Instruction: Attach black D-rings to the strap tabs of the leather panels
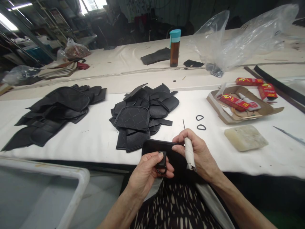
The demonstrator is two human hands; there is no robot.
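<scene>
My left hand (148, 168) pinches a short black leather tab (162, 160) between thumb and fingers. A black D-ring (161, 172) hangs at the tab's lower end. Behind the tab, a black leather piece (152, 143) with a rounded, edged corner spans both hands at the table's front edge. In my right hand (201, 154) is an awl (189, 149), its handle wrapped in whitish material and its thin metal point upward. The thumb and index finger of that hand also pinch the leather piece's upper edge. Two loose D-rings (201, 127) lie just beyond my right hand.
Black leather pieces lie in a middle pile (133, 117) and a left pile (59, 105). To the right are a wax-like block (246, 137), a cardboard tray (218, 111) with red boxes, and a pointed metal tool (288, 135). A bottle (174, 51) stands behind; a white bin (81, 178) is lower left.
</scene>
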